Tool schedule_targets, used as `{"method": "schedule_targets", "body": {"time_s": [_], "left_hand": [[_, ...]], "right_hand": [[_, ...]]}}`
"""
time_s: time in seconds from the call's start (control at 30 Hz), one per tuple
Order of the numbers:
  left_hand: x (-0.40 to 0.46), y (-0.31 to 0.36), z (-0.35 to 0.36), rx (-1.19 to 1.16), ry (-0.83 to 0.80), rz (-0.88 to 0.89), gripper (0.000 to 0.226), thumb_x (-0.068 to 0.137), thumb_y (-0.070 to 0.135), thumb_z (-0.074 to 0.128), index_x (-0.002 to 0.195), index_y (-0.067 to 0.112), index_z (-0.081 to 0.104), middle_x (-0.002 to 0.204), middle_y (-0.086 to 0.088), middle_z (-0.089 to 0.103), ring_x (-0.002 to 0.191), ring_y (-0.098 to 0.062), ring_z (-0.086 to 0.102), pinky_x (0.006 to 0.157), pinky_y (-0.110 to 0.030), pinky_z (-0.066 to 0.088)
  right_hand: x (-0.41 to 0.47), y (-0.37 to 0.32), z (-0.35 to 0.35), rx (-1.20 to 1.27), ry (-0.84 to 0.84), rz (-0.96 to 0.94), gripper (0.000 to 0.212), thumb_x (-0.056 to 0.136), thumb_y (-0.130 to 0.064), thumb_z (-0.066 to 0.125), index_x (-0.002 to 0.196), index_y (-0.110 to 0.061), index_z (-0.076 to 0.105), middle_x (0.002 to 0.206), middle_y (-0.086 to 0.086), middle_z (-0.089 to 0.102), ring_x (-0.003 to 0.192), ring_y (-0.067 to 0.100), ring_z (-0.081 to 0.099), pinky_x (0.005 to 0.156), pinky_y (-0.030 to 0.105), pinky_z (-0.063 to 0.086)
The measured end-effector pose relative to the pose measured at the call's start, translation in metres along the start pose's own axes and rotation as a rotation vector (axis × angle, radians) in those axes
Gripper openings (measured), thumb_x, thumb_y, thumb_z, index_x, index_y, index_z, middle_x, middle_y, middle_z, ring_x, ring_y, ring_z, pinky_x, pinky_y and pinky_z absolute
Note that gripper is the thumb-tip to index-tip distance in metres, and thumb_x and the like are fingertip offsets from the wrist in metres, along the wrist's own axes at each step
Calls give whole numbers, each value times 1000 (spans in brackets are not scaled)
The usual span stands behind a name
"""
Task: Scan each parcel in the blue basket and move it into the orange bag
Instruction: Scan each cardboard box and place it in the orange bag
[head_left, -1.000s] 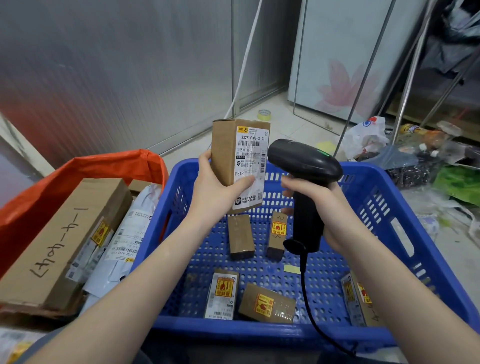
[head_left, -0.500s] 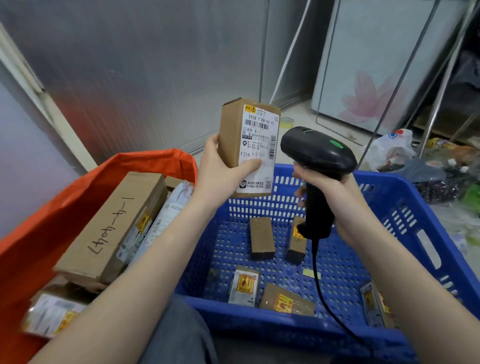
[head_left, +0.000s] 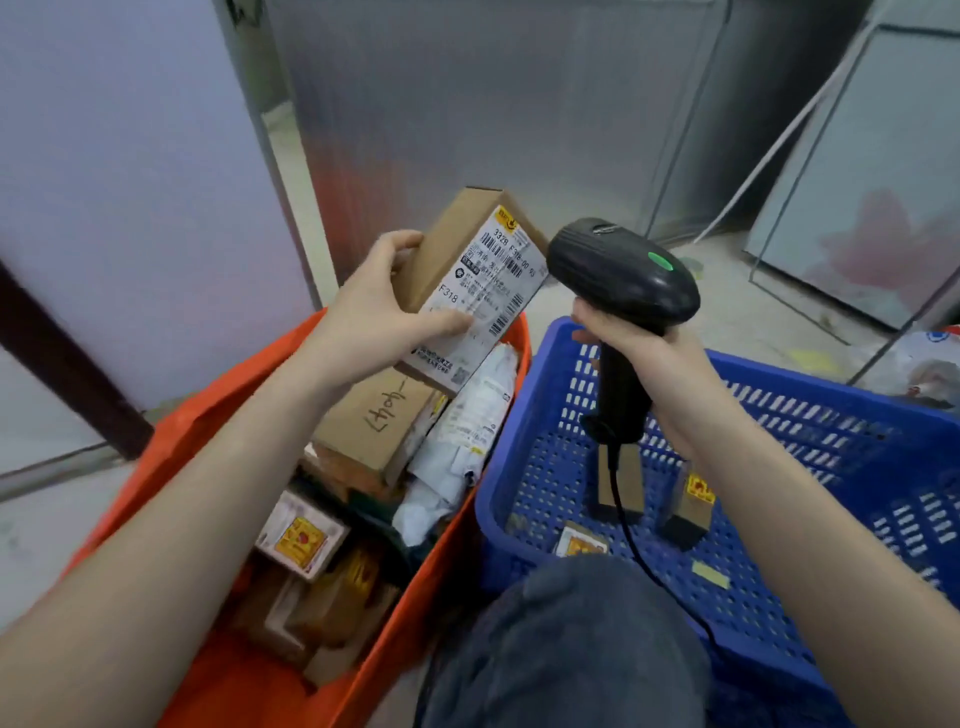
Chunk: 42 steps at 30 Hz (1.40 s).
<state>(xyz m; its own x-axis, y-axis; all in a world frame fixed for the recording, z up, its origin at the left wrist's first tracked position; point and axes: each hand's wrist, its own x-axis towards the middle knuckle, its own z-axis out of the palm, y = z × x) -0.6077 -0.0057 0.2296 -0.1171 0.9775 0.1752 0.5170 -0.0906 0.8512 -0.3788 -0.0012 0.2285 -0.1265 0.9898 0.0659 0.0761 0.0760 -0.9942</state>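
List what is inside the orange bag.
The orange bag holds a handwritten brown box, a white mailer and yellow-stickered small boxes; lower layers are hidden.
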Motion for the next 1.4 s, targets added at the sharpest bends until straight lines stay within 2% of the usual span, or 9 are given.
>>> {"method": "schedule_targets", "body": {"time_s": [0.13, 0.33, 0.43, 0.53, 0.67, 0.77, 0.9, 1.2, 1.4], "left_hand": [[-16, -31, -45, 113, -34, -50, 96, 52, 57, 76, 137, 32, 39, 132, 3, 45, 120, -10, 47, 101, -41, 46], [-43, -75, -81, 284, -143, -83, 102, 50, 66, 69, 140, 28, 41, 126, 6, 45, 115, -8, 46, 97, -27, 40], [-55, -94, -91, 314, -188, -81, 91, 59, 54, 77, 139, 26, 44, 124, 10, 47, 113, -4, 46, 99, -25, 37], [-64, -113, -100, 332, -233, -93, 72, 71, 34, 83, 134, 26, 49, 123, 12, 52, 111, -5, 50, 97, -23, 40], [-73, -140, -101, 336, -334, -138, 62, 71, 32, 83, 127, 30, 56, 122, 13, 58, 110, -9, 55, 97, -30, 44], [-77, -156, -94, 355, -446, -172, 60, 70, 34, 82, 124, 38, 58, 115, 14, 61, 104, -8, 57, 93, -30, 46], [-78, -179, -82, 402, -535, -191, 58, 68, 37, 82, 121, 41, 58, 114, 12, 61, 104, -10, 57, 93, -32, 46], [-77, -183, -56, 88, -195, -60, 30, 88, 23, 63, 119, 26, 63, 111, 14, 59, 97, 6, 54, 85, -21, 40], [-63, -145, -49, 67, -141, 7, 26, 94, 22, 57, 119, 29, 58, 119, 11, 58, 107, 0, 54, 79, 2, 35]], "right_hand": [[0, 6, 47, -20, -157, -24, 24, 82, -30, 70, 101, -41, 61, 101, -16, 69, 104, 6, 61, 95, 32, 48], [-7, 26, 102, -72, -295, -7, 28, 83, -27, 71, 101, -44, 57, 101, -20, 67, 99, -1, 61, 91, 26, 50], [-10, 36, 123, -99, -352, -3, 31, 84, -24, 71, 106, -41, 58, 108, -17, 67, 104, -2, 60, 94, 26, 49], [-14, 44, 142, -119, -403, -14, 31, 83, -15, 72, 102, -36, 61, 99, -20, 68, 92, -13, 61, 75, 7, 48], [-15, 61, 161, -167, -411, -15, 35, 82, -9, 72, 108, -28, 59, 100, -19, 64, 84, -20, 59, 70, 2, 43], [-16, 75, 169, -227, -452, 42, 42, 83, -19, 73, 122, -27, 58, 107, -20, 65, 93, -16, 59, 74, 4, 44], [-16, 92, 176, -314, -502, 130, 38, 82, -29, 74, 118, -31, 62, 109, -12, 70, 105, 4, 63, 91, 25, 49], [-10, 96, 176, -305, -486, 152, 36, 83, -29, 73, 116, -33, 62, 109, -10, 69, 104, 10, 64, 91, 32, 52], [-7, 74, 152, -299, -388, 145, 17, 84, -25, 71, 97, -33, 62, 73, -4, 66, 57, 10, 62, 61, 24, 53]]}}
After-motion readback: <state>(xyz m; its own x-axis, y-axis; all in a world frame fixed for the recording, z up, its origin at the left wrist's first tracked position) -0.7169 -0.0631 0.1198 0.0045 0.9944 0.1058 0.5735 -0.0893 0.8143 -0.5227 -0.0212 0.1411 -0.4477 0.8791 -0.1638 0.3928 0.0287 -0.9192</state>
